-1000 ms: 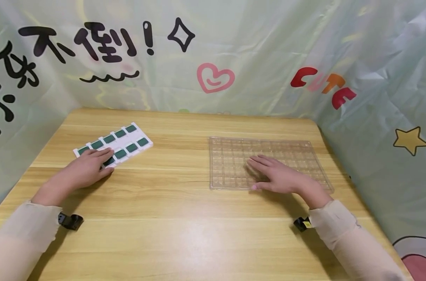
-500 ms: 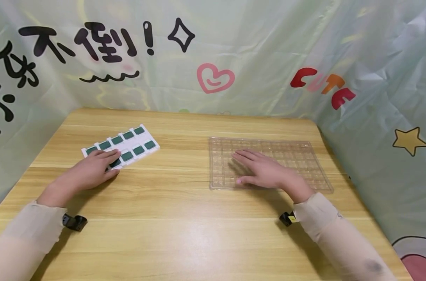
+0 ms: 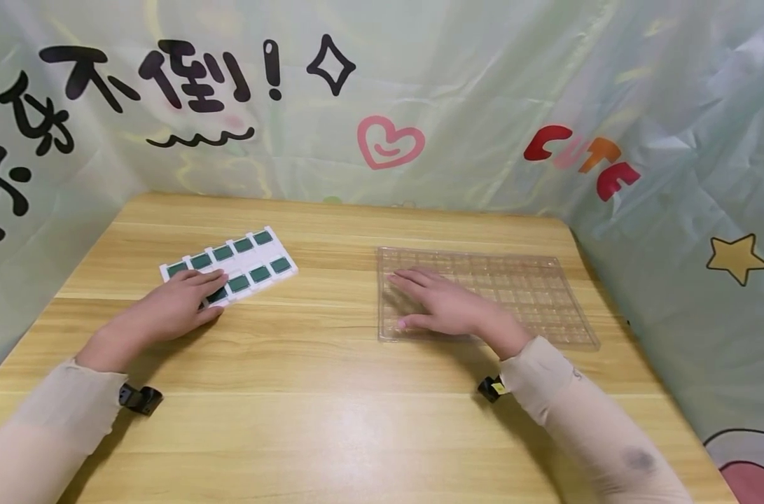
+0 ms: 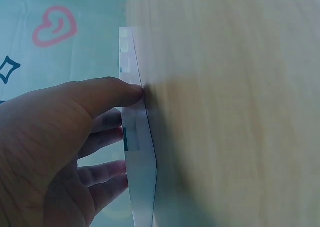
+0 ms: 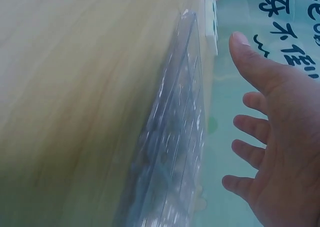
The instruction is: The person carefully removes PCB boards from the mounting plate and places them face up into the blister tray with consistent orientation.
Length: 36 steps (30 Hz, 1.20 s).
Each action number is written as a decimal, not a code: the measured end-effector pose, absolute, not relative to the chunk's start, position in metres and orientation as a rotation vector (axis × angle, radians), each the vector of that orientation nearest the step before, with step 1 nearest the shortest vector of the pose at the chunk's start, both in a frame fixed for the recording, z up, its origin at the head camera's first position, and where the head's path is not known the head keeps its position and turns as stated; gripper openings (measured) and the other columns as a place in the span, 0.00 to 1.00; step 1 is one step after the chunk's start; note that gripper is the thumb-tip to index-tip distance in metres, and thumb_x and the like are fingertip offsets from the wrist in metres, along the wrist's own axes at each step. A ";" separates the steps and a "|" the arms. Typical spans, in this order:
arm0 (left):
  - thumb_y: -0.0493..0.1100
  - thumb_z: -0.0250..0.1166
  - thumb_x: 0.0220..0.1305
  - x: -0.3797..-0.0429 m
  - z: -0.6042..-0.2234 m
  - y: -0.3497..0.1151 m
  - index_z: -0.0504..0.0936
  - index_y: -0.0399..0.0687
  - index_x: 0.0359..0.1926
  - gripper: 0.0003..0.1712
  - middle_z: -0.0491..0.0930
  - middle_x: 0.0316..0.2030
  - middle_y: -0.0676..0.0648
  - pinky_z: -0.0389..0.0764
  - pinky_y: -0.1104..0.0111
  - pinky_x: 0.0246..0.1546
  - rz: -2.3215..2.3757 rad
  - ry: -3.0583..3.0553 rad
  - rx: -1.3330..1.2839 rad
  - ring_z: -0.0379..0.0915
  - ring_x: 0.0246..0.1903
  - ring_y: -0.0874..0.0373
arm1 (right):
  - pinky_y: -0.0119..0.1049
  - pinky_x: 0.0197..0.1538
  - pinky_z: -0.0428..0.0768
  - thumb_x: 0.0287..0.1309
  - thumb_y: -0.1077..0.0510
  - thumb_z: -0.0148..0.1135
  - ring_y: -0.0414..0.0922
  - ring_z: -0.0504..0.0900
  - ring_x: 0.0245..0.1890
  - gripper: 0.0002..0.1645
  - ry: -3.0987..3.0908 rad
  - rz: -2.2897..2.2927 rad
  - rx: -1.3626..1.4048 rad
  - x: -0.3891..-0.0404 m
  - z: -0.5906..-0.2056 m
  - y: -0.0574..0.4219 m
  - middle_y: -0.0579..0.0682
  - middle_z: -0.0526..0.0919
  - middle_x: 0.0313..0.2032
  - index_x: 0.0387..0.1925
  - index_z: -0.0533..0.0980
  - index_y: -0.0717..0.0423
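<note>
My left hand (image 3: 178, 304) lies over the near left part of a white holder (image 3: 248, 261) with two rows of dark green rectangular pieces. In the left wrist view, the thumb (image 4: 127, 93) touches the holder's near side, while the other fingertips meet its top. Some of the green pieces are covered by the hand. My right hand (image 3: 441, 304) is spread above a clear plastic tray (image 3: 520, 287) divided into a grid of small compartments. Seen from the right wrist, its fingers hold nothing and stay apart from the tray (image 5: 170, 132).
Both items lie on a wooden table (image 3: 331, 406), the white holder at left and the clear tray at right. A pale printed curtain (image 3: 457, 84) stands behind the table and along both sides. Each wrist carries a small black camera.
The white holder has slid to the right along with my left hand. My right hand has moved left over the clear tray, which has stayed in place.
</note>
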State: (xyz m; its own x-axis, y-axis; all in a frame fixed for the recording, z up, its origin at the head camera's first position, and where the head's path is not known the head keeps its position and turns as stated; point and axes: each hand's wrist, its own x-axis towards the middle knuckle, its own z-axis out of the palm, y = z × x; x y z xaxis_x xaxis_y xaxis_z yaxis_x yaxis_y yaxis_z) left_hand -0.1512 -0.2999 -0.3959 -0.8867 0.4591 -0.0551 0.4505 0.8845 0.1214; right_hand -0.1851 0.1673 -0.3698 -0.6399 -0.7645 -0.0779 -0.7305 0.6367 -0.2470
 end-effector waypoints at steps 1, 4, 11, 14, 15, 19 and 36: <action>0.47 0.62 0.68 -0.151 -0.396 -0.299 0.65 0.31 0.69 0.35 0.64 0.67 0.30 0.60 0.39 0.62 0.164 2.969 0.719 0.57 0.62 0.26 | 0.53 0.71 0.55 0.63 0.35 0.58 0.57 0.53 0.73 0.50 2.680 -0.292 -1.240 -0.185 -0.370 0.165 0.56 0.56 0.73 0.76 0.53 0.54; 0.47 0.62 0.68 -0.152 -0.395 -0.297 0.65 0.31 0.69 0.35 0.64 0.67 0.30 0.61 0.40 0.62 0.170 2.963 0.726 0.57 0.62 0.27 | 0.52 0.71 0.54 0.63 0.34 0.57 0.56 0.52 0.73 0.50 2.683 -0.296 -1.255 -0.186 -0.369 0.157 0.56 0.56 0.73 0.76 0.53 0.54; 0.47 0.63 0.68 -0.152 -0.395 -0.291 0.66 0.31 0.68 0.35 0.65 0.66 0.31 0.62 0.40 0.61 0.185 2.958 0.768 0.58 0.62 0.27 | 0.50 0.72 0.53 0.63 0.31 0.53 0.54 0.51 0.73 0.51 2.661 -0.281 -1.279 -0.189 -0.370 0.139 0.55 0.54 0.74 0.77 0.50 0.51; 0.47 0.63 0.68 -0.152 -0.396 -0.289 0.66 0.31 0.68 0.35 0.65 0.66 0.31 0.62 0.40 0.61 0.194 2.956 0.780 0.59 0.62 0.27 | 0.49 0.72 0.52 0.63 0.29 0.51 0.54 0.51 0.74 0.51 2.650 -0.280 -1.299 -0.190 -0.370 0.131 0.54 0.54 0.74 0.77 0.50 0.50; 0.47 0.63 0.68 -0.152 -0.396 -0.288 0.66 0.31 0.68 0.35 0.65 0.66 0.31 0.63 0.40 0.61 0.200 2.956 0.788 0.59 0.61 0.27 | 0.48 0.73 0.51 0.63 0.29 0.51 0.53 0.50 0.74 0.51 2.649 -0.277 -1.299 -0.191 -0.370 0.128 0.53 0.54 0.74 0.77 0.49 0.49; 0.46 0.63 0.67 -0.151 -0.396 -0.286 0.66 0.31 0.68 0.35 0.65 0.66 0.31 0.63 0.40 0.61 0.220 2.956 0.808 0.59 0.62 0.27 | 0.47 0.73 0.49 0.63 0.28 0.50 0.52 0.49 0.74 0.51 2.653 -0.256 -1.297 -0.192 -0.368 0.115 0.51 0.53 0.75 0.77 0.49 0.47; 0.46 0.63 0.67 -0.150 -0.395 -0.277 0.67 0.33 0.68 0.34 0.66 0.67 0.33 0.63 0.41 0.61 0.242 2.942 0.851 0.59 0.62 0.28 | 0.45 0.73 0.51 0.63 0.28 0.48 0.48 0.48 0.75 0.51 2.633 -0.239 -1.305 -0.201 -0.370 0.066 0.49 0.51 0.75 0.78 0.48 0.47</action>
State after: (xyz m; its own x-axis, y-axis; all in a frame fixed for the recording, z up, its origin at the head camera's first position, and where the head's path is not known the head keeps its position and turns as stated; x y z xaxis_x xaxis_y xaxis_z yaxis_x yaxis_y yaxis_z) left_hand -0.1502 -0.2773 -0.3948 -0.8443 0.5354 -0.0228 0.5245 0.8343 0.1697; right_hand -0.2007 0.0660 -0.3699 -0.5935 -0.7986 -0.1001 -0.7675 0.5990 -0.2284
